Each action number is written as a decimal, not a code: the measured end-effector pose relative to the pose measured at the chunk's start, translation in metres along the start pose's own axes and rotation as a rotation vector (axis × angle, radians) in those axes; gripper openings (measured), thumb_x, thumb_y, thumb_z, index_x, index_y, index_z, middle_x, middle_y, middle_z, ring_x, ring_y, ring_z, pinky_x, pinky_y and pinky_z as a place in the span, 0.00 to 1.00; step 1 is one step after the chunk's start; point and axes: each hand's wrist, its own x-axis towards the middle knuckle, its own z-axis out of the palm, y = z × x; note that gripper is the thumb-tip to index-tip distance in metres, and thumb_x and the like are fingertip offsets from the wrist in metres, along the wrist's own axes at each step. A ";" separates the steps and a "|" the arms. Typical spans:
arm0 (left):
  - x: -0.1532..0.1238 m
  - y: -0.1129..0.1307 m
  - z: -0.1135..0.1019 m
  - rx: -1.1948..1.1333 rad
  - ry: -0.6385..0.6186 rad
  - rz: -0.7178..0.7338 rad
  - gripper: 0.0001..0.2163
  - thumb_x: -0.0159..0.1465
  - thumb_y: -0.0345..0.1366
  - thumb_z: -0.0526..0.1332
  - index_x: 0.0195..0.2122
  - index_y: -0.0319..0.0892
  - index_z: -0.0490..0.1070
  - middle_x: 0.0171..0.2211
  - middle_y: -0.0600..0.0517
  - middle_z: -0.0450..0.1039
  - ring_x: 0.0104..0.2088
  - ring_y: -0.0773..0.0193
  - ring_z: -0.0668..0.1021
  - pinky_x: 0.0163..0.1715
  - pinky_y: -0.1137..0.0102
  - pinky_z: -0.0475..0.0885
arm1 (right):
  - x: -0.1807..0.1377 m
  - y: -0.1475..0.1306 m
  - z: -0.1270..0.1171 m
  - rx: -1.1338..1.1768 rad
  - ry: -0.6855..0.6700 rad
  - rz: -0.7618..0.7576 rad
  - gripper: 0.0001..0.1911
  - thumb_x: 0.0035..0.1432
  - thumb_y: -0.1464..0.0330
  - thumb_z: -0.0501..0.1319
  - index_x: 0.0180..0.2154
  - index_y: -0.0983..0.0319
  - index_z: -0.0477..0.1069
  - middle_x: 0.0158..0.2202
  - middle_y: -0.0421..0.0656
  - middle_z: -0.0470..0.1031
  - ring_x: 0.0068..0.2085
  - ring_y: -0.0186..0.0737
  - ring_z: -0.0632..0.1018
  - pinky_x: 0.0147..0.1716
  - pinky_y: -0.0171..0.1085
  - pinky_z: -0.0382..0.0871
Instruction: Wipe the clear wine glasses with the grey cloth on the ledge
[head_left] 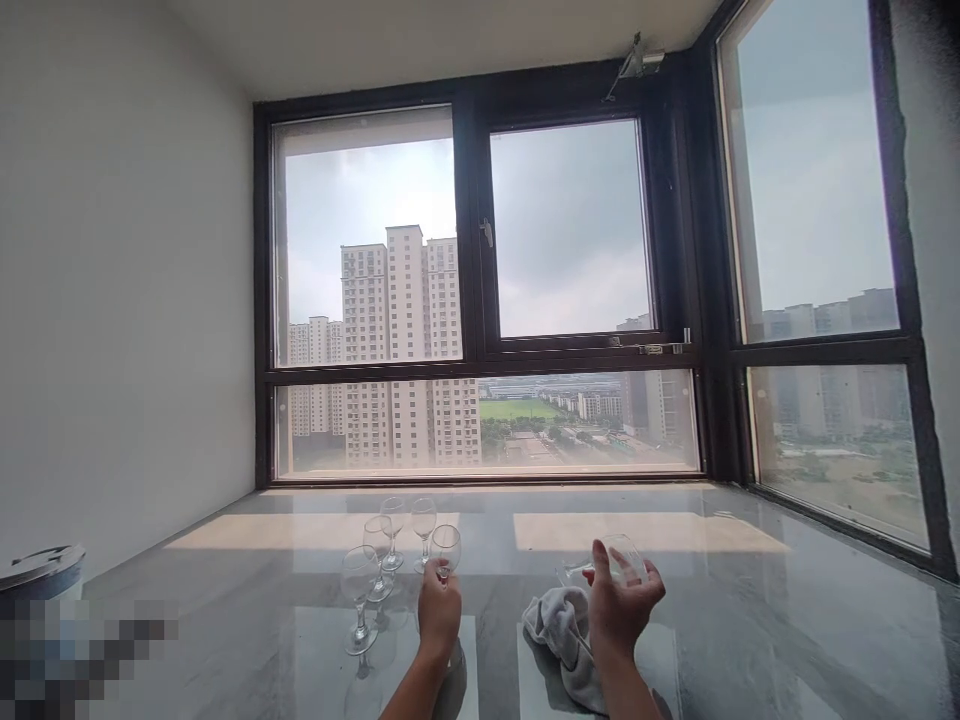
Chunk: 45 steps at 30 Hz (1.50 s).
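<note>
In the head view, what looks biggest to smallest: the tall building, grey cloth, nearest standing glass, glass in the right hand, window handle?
1. Tall building
2. Grey cloth
3. Nearest standing glass and glass in the right hand: unsure, since the hand partly hides the second
4. Window handle

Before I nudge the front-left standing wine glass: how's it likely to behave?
The front-left wine glass will probably tip before it rolls: it stands upright, with a wide bowl high on a slim stem. It's likely fragile, given its clear, thin-looking walls. It may slide easily too, since the grey surface beneath looks glossy enough to mirror it.
</note>
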 end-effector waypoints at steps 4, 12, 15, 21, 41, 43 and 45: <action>-0.003 0.002 0.000 0.020 -0.035 0.019 0.13 0.63 0.34 0.51 0.47 0.42 0.67 0.40 0.45 0.76 0.38 0.55 0.79 0.39 0.67 0.69 | -0.001 0.000 -0.001 -0.255 0.103 -0.141 0.51 0.47 0.42 0.65 0.64 0.56 0.47 0.58 0.54 0.73 0.31 0.48 0.79 0.38 0.49 0.71; -0.008 0.006 -0.001 0.018 -0.039 0.043 0.11 0.63 0.33 0.52 0.45 0.42 0.68 0.40 0.46 0.77 0.40 0.56 0.79 0.40 0.68 0.69 | 0.006 0.009 0.003 -0.490 0.051 -0.267 0.48 0.53 0.42 0.57 0.67 0.54 0.44 0.59 0.50 0.72 0.46 0.61 0.79 0.39 0.49 0.68; -0.010 0.007 0.000 0.039 -0.036 0.054 0.11 0.63 0.32 0.51 0.44 0.42 0.68 0.40 0.46 0.76 0.40 0.57 0.79 0.40 0.69 0.69 | 0.011 0.013 0.007 -0.528 0.006 -0.279 0.48 0.53 0.42 0.57 0.67 0.54 0.44 0.58 0.50 0.73 0.47 0.61 0.79 0.39 0.49 0.68; -0.007 0.001 0.005 0.054 -0.022 0.098 0.10 0.62 0.29 0.52 0.43 0.43 0.67 0.37 0.49 0.76 0.36 0.59 0.78 0.38 0.70 0.68 | 0.021 0.020 0.016 -0.550 -0.058 -0.252 0.47 0.53 0.42 0.55 0.67 0.57 0.45 0.56 0.50 0.74 0.48 0.63 0.78 0.41 0.50 0.68; -0.009 0.001 0.006 0.047 -0.062 0.173 0.10 0.60 0.30 0.53 0.42 0.44 0.67 0.37 0.48 0.75 0.35 0.58 0.78 0.37 0.68 0.68 | 0.033 0.036 0.018 -0.515 -0.156 -0.253 0.46 0.52 0.45 0.56 0.64 0.61 0.45 0.51 0.51 0.77 0.35 0.49 0.79 0.31 0.41 0.63; -0.009 0.001 0.006 0.040 -0.054 0.181 0.10 0.59 0.29 0.53 0.42 0.44 0.67 0.38 0.48 0.75 0.36 0.58 0.78 0.39 0.68 0.69 | 0.035 0.037 0.018 -0.504 -0.155 -0.254 0.46 0.51 0.46 0.56 0.63 0.62 0.46 0.50 0.52 0.77 0.35 0.49 0.79 0.31 0.41 0.63; -0.009 0.001 0.006 0.039 -0.054 0.184 0.10 0.59 0.29 0.53 0.41 0.44 0.67 0.38 0.47 0.75 0.36 0.58 0.78 0.40 0.68 0.69 | 0.036 0.036 0.019 -0.500 -0.153 -0.256 0.46 0.50 0.46 0.57 0.63 0.63 0.48 0.49 0.52 0.77 0.34 0.49 0.79 0.31 0.41 0.64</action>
